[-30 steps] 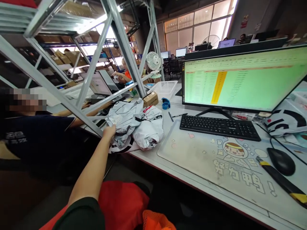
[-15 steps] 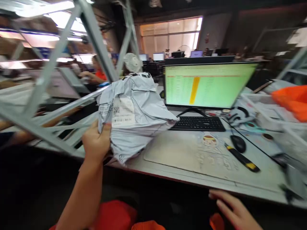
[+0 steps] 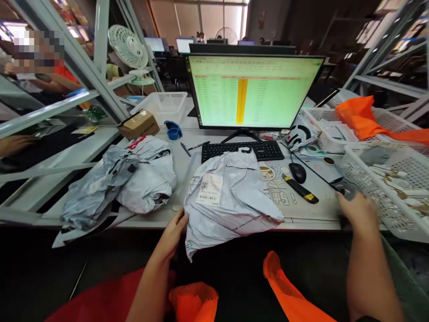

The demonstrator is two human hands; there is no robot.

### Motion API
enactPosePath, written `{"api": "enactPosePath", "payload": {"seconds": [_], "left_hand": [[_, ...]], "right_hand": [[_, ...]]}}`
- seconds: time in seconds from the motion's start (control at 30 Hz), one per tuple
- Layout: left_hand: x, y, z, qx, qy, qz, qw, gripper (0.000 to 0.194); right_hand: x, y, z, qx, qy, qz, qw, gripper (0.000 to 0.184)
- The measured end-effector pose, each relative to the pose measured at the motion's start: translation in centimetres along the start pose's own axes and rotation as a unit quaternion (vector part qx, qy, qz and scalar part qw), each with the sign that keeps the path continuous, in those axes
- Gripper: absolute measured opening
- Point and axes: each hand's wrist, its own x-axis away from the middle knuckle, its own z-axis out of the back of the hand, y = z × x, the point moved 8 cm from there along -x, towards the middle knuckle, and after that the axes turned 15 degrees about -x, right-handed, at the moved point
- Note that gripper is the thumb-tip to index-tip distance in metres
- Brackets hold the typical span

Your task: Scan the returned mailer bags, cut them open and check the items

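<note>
A grey-white plastic mailing bag [image 3: 231, 219] lies on the front of the desk, overhanging its edge, with a white label [image 3: 210, 188] bearing printed codes on top. My left hand [image 3: 176, 228] is closed on the bag's left edge, its fingertips partly hidden by the plastic. At the right, my right hand [image 3: 358, 210], smeared by motion, is closed around what looks like a corded barcode scanner [image 3: 348, 189]. Most of that dark grey device is covered by the hand. A black-and-yellow utility knife [image 3: 300, 189] and a mouse [image 3: 297, 172] lie between the bag and the right hand.
More mailing bags [image 3: 147, 179] lie at the left by a small cardboard box [image 3: 139, 125]. A monitor [image 3: 254, 94] and keyboard [image 3: 271, 151] stand behind the bag. White baskets [image 3: 365, 179] line the right side; a metal frame [image 3: 77, 58] rises at the left.
The mailing bag has come down from the raised left hand onto the desk, further right in view. My right hand has moved up and right to the dark device. The view has turned left and down.
</note>
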Motion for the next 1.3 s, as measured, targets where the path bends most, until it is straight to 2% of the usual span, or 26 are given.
{"api": "enactPosePath", "payload": {"seconds": [0.07, 0.13, 0.23, 0.3, 0.37, 0.4, 0.43, 0.5, 0.53, 0.57, 0.6, 0.7, 0.77, 0.87, 0.97, 1.07, 1.17, 1.23, 1.3], "left_hand": [[3.1, -2.8, -0.6, 0.068, -0.015, 0.022, 0.997, 0.095], [6.3, -4.6, -2.3, 0.104, -0.034, 0.033, 0.993, 0.101], [9.3, -4.6, -5.9, 0.085, -0.081, 0.02, 0.993, 0.107], [9.5, -3.5, -7.7, 0.044, -0.064, 0.01, 0.997, 0.097], [8.6, -2.2, -8.2, 0.025, 0.011, 0.012, 1.0, 0.08], [7.8, -1.5, -8.1, 0.036, 0.056, 0.014, 0.998, 0.073], [6.9, -0.8, -7.8, 0.064, 0.099, 0.013, 0.993, 0.067], [4.8, 0.8, -7.0, 0.154, 0.165, 0.001, 0.974, 0.055], [3.6, 1.8, -6.6, 0.208, 0.185, -0.012, 0.96, 0.048], [2.4, 2.8, -6.0, 0.261, 0.199, -0.028, 0.944, 0.041], [1.3, 3.9, -5.5, 0.308, 0.21, -0.045, 0.927, 0.035], [-0.5, 7.1, -4.7, 0.391, 0.211, -0.095, 0.891, 0.033], [-0.8, 8.4, -4.9, 0.387, 0.204, -0.113, 0.892, 0.042], [-0.6, 8.5, -5.3, 0.331, 0.235, -0.109, 0.907, 0.049], [-1.0, 8.0, -5.0, 0.297, 0.29, -0.08, 0.906, 0.047], [-1.5, 7.9, -3.7, 0.281, 0.328, -0.059, 0.9, 0.045], [-0.9, 8.1, -1.4, 0.248, 0.353, -0.075, 0.899, 0.048], [-0.1, 7.6, 0.3, 0.234, 0.373, -0.081, 0.894, 0.049], [0.5, 6.4, 1.6, 0.245, 0.386, -0.064, 0.887, 0.048]], "right_hand": [[-1.4, 3.6, 0.1, 0.01, -0.042, -0.058, 0.997, 0.099], [-2.8, 6.4, -0.7, 0.007, -0.084, -0.083, 0.993, 0.108], [-4.2, 8.0, -1.6, -0.012, -0.092, -0.092, 0.991, 0.099], [-4.1, 7.7, -0.9, -0.054, -0.067, -0.111, 0.99, 0.082], [-2.8, 6.3, 0.6, -0.169, -0.039, -0.138, 0.975, 0.062], [-1.7, 5.3, 1.4, -0.257, -0.036, -0.149, 0.954, 0.055], [-0.3, 3.9, 2.0, -0.355, -0.049, -0.153, 0.921, 0.05], [2.9, -0.2, 2.9, -0.53, -0.118, -0.123, 0.831, 0.043], [4.7, -2.8, 3.5, -0.581, -0.162, -0.085, 0.793, 0.04], [6.6, -5.3, 4.0, -0.6, -0.204, -0.048, 0.772, 0.038], [8.4, -7.6, 4.3, -0.594, -0.24, -0.016, 0.767, 0.038], [12.4, -13.7, 3.9, -0.519, -0.322, 0.027, 0.791, 0.053], [13.7, -17.7, 3.7, -0.481, -0.36, 0.076, 0.796, 0.058], [13.7, -22.7, 4.0, -0.431, -0.372, 0.189, 0.8, 0.05], [13.3, -25.1, 4.1, -0.391, -0.381, 0.238, 0.804, 0.041], [13.6, -24.7, 3.6, -0.374, -0.425, 0.19, 0.802, 0.041], [13.8, -22.4, 3.6, -0.386, -0.443, 0.137, 0.797, 0.044], [12.3, -19.6, 3.8, -0.395, -0.397, 0.12, 0.82, 0.045], [8.9, -15.2, 3.7, -0.378, -0.304, 0.094, 0.869, 0.045]]}}
